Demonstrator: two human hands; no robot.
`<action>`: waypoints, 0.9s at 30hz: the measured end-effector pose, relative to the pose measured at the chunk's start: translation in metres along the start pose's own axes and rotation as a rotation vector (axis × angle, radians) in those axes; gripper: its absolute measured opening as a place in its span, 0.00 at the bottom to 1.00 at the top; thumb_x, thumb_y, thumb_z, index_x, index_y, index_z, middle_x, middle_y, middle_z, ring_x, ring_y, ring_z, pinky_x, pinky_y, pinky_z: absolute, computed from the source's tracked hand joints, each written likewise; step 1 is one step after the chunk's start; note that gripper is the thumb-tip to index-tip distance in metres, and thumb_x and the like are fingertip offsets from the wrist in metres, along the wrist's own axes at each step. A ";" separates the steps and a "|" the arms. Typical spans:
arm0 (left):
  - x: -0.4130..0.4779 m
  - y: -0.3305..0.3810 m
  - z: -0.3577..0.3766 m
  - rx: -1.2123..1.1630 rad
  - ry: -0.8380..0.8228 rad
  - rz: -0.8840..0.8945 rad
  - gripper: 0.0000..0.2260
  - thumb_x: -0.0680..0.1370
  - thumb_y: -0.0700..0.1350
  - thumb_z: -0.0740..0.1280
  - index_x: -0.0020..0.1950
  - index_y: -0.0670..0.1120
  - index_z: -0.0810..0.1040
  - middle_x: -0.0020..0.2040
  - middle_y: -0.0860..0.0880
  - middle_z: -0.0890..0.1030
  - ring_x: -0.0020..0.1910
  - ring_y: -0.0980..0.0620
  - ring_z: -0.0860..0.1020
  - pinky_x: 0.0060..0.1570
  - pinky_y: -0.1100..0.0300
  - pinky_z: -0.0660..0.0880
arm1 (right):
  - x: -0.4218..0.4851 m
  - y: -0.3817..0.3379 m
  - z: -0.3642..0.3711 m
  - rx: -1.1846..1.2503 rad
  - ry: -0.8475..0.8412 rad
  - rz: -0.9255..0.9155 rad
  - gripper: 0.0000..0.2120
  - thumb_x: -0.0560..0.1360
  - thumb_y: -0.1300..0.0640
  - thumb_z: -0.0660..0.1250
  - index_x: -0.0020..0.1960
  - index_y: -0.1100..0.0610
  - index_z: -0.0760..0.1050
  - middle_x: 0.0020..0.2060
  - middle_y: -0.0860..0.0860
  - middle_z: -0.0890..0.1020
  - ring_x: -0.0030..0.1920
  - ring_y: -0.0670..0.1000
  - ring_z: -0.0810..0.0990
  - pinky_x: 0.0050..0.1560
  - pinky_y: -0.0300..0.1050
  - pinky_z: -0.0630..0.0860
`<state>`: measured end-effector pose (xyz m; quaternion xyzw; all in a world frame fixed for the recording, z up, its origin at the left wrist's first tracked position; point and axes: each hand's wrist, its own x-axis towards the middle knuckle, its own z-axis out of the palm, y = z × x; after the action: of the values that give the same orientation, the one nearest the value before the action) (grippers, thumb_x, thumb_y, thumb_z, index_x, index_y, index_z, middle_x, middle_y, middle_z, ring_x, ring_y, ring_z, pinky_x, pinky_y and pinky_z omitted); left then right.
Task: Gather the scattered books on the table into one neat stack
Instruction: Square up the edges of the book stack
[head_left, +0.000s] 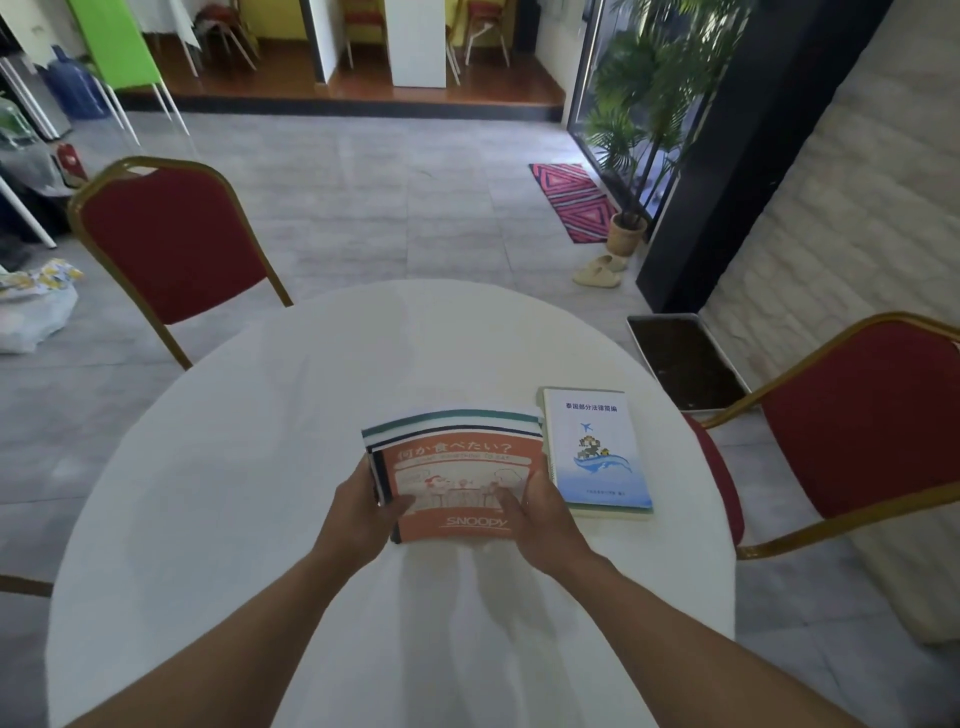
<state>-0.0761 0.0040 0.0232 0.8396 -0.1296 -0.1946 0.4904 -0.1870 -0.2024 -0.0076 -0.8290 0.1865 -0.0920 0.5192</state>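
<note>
A small pile of books (457, 467) with an orange Snoopy notebook on top is held over the middle of the round white table (234, 467). My left hand (363, 509) grips the pile's left edge, thumb on the orange cover. My right hand (540, 514) grips its right near corner, thumb on the cover too. Teal, white and dark edges of the lower books stick out at the far side. To the right, a light blue book (597, 452) lies flat on the table on top of another thin book, just beside the held pile.
A red chair (171, 244) with a gold frame stands at the table's far left, another red chair (857, 415) at its right. On the floor to the right are a tray of soil (685, 364), slippers and a potted plant (628, 234).
</note>
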 end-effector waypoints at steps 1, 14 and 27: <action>0.000 0.001 -0.001 -0.004 0.005 0.002 0.18 0.76 0.35 0.71 0.60 0.52 0.72 0.55 0.52 0.80 0.54 0.49 0.79 0.49 0.59 0.75 | 0.000 0.000 0.000 0.001 0.007 -0.014 0.16 0.81 0.52 0.63 0.66 0.50 0.62 0.57 0.44 0.79 0.56 0.34 0.76 0.52 0.25 0.70; -0.004 -0.015 0.000 0.117 -0.068 0.015 0.20 0.78 0.36 0.68 0.62 0.56 0.68 0.55 0.56 0.78 0.56 0.49 0.78 0.47 0.62 0.78 | -0.012 0.020 0.006 -0.146 -0.031 0.013 0.20 0.80 0.61 0.59 0.69 0.48 0.63 0.60 0.45 0.78 0.59 0.44 0.77 0.59 0.41 0.75; -0.001 -0.023 -0.001 0.126 -0.090 0.032 0.22 0.78 0.36 0.68 0.69 0.52 0.69 0.59 0.56 0.79 0.58 0.50 0.79 0.59 0.51 0.79 | -0.010 0.022 0.005 -0.155 -0.001 0.011 0.18 0.81 0.59 0.59 0.68 0.46 0.65 0.59 0.41 0.77 0.58 0.34 0.75 0.56 0.33 0.73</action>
<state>-0.0759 0.0164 0.0033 0.8570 -0.1770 -0.2157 0.4333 -0.1996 -0.2028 -0.0292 -0.8658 0.1971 -0.0738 0.4539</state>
